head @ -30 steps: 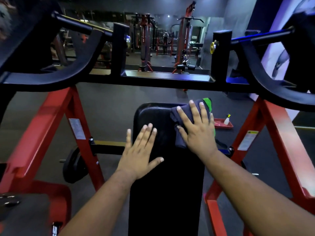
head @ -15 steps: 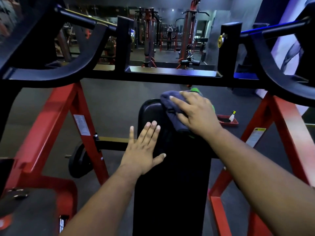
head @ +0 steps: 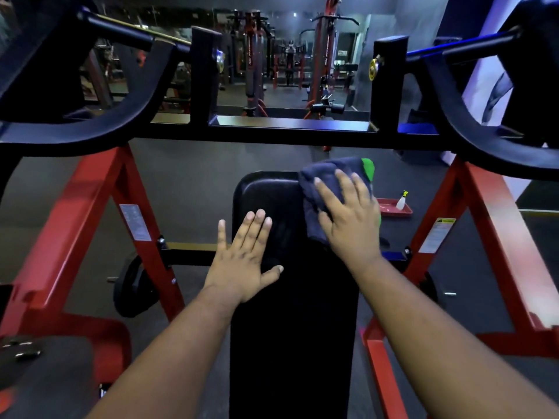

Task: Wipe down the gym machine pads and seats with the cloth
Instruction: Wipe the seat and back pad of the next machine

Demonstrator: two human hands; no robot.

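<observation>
cloth [head: 325, 179] under flat right hand [head: 348, 219] | left hand [head: 242, 255] flat on pad [head: 266, 192]

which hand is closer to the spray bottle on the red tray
Right. The right hand presses the cloth on the pad's far right corner, just left of the spray bottle. The left hand lies flat across the pad, farther away.

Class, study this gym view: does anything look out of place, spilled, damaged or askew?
Nothing is spilled or damaged. The one oddity is a spray bottle standing in a red tray on the floor beyond the black pad, likely cleaning kit. The right hand presses the cloth on the pad; the left hand lies flat.
</observation>
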